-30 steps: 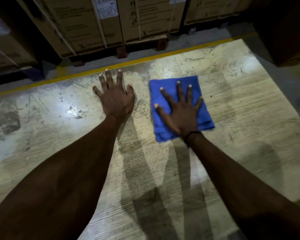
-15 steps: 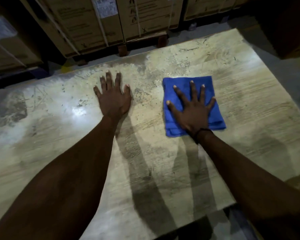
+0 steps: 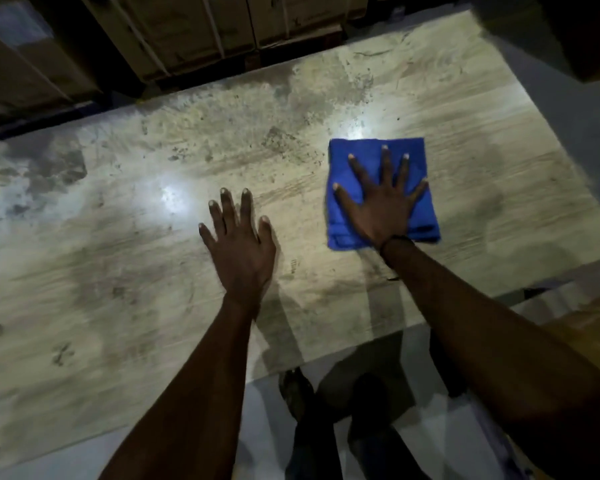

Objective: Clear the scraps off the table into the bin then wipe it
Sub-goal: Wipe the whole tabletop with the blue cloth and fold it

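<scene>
Right hand (image 3: 383, 206), fingers spread, pressed folded blue cloth (image 3: 378, 168) flat for wiping; left hand (image 3: 239, 251), fingers straight, braced on scuffed pale worktop (image 3: 118, 271).

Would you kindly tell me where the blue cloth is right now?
In the head view the cloth lies flat on the table's right side, under the spread right hand, with the left hand beside it.
</scene>
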### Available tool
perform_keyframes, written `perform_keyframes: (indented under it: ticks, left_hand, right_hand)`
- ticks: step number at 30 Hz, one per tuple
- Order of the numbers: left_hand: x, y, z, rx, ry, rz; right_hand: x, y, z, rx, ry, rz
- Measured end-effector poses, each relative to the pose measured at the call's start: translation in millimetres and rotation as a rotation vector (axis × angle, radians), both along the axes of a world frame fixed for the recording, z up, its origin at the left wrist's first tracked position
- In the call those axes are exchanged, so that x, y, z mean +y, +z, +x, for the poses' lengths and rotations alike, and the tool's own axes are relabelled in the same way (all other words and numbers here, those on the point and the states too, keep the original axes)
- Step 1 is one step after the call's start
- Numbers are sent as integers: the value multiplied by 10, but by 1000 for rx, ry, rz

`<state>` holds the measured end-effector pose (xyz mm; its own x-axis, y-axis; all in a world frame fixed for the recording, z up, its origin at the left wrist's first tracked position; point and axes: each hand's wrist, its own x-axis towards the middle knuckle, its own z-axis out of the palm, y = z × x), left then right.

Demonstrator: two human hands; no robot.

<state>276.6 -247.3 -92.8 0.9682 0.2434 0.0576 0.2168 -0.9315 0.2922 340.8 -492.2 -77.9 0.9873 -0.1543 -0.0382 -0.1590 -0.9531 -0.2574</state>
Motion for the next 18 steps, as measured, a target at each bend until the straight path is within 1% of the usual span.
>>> perform_keyframes:
  ticks: [2,4,6,7,10,13,16,18]
  left_hand:
    - [-66,-20,-121,-4,28,18]
    - [-90,-24,-163,-5,38,27]
    - [-83,-9,-190,2,36,33]
    - [-88,3,-195,3,35,32]
    - [-93,42,-181,2,34,-14]
    - [-103,55,-191,1,33,-15]
    - [-101,58,-188,11,35,-29]
    - [-98,50,-185,9,36,-26]
  right_hand:
    - [308,-49,-56,-23,65,-16]
    - [519,-62,-369,-79,203,-66]
    - [507,-43,-830,-95,336,-63]
    - [415,-37,-1044,-94,357,-61]
    - [-27,-13,-1292,-37,304,-64]
    - [-349,-17,-915,-12,227,-90]
    - [-233,-4,-416,-34,103,-14]
    - [36,-62,-348,-26,118,-15]
